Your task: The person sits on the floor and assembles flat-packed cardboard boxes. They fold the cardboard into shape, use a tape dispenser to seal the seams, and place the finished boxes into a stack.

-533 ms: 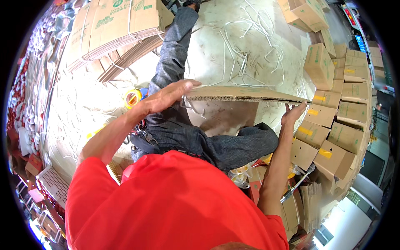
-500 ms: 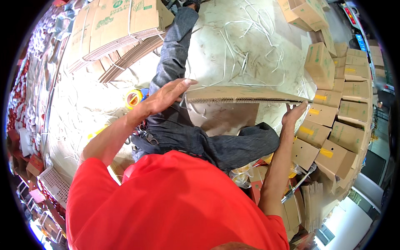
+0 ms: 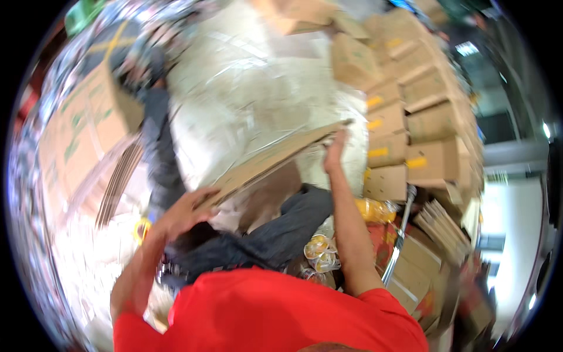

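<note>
A flattened cardboard carton (image 3: pixel 264 161) is held aslant in front of the person, over the pale floor sheet (image 3: pixel 234 100), its near end low at the left and its far end higher at the right. The left hand (image 3: pixel 186 212) has its near end between fingers above and thumb below. The right hand (image 3: pixel 335 151) is raised against the far end, palm toward the board; with the blur there, I cannot tell whether its grip closes around the edge or only props it.

The step in hand looks like two-handed handling of the folded board. Any next move would call for both ends to be supported together, clear of the bent knee (image 3: pixel 308 205) just below. Rows of cartons (image 3: pixel 388 146) stand to the right, and a strapped bundle of flat cartons (image 3: pixel 76 132) is at the left.
</note>
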Available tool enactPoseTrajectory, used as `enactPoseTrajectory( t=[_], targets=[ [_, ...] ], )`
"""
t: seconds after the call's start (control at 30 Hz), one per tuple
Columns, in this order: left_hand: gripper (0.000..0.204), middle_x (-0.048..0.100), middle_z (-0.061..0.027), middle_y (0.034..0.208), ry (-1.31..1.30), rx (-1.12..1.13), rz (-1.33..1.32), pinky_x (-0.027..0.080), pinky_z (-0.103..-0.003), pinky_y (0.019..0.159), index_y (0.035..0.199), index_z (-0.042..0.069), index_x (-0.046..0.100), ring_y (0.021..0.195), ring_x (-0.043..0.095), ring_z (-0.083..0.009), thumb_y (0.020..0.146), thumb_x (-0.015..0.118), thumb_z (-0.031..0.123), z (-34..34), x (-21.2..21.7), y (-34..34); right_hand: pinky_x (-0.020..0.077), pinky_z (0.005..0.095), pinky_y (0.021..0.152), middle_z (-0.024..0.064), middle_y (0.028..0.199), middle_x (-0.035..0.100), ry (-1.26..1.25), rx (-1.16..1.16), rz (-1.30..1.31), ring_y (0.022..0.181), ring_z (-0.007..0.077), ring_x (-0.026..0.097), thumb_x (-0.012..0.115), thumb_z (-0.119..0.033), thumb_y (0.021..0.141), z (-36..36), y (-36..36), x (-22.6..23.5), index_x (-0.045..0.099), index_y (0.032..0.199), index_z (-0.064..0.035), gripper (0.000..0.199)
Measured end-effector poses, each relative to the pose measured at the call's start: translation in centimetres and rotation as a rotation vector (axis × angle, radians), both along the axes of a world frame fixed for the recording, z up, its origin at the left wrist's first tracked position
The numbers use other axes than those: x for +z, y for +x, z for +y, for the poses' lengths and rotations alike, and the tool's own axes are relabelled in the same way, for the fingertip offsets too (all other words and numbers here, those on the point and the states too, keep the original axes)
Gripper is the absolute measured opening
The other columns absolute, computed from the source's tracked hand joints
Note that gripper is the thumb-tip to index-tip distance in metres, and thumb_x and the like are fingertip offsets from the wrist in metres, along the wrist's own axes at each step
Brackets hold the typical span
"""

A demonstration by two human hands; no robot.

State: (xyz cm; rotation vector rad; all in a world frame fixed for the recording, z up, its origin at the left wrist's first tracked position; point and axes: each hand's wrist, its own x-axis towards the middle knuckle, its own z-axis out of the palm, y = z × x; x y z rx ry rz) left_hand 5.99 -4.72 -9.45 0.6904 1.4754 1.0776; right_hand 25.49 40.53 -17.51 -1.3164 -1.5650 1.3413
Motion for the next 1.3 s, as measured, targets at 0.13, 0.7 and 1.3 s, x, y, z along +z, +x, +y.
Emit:
enactPoseTrajectory(
  t=[0.13, 0.7, 1.3],
  targets=[
    [0.067, 0.059, -0.0145, 0.143, -0.029, 0.017, -0.232, 0.039, -0.035, 0.113, 0.150, 0.002, 0.052, 0.134, 0.051, -0.0239, 0.094, 0.073, 0.033, 0.9, 1.8, 1.1, 0.0405, 0.0544, 0.111, 0.0091, 0.162, 0.035, -0.083, 0.007, 0.167, 0.144, 0.0291, 0.037, 0.041, -0.059, 0.106, -1.0, 0.4, 2.3, 0.029, 0.163, -0.0148, 0.073],
    [0.033, 0.062, -0.0316, 0.074, 0.281, -0.197, 1.017, 0.049, -0.058, 0.073, 0.084, -0.005, 0.060, 0.080, 0.064, -0.0522, 0.101, 0.056, 0.022, 2.2, 5.7, -2.8, 0.0645, 0.0479, 0.087, 0.0185, 0.131, 0.056, -0.372, 0.376, -0.237, 0.101, 0.0314, 0.063, 0.055, -0.017, 0.100, -1.8, 1.6, 9.0, 0.050, 0.136, 0.0088, 0.045],
    [0.025, 0.072, -0.0292, 0.091, -0.012, 0.158, 1.264, 0.058, -0.054, 0.082, 0.104, -0.001, 0.064, 0.091, 0.071, -0.0479, 0.087, 0.064, 0.018, 6.0, 4.9, -9.8, 0.0551, 0.0522, 0.091, 0.0417, 0.108, 0.067, 0.550, 0.941, -1.121, 0.105, 0.0532, 0.067, 0.059, -0.020, 0.095, -10.2, -3.3, 18.4, 0.063, 0.109, 0.0113, 0.035]
  ],
)
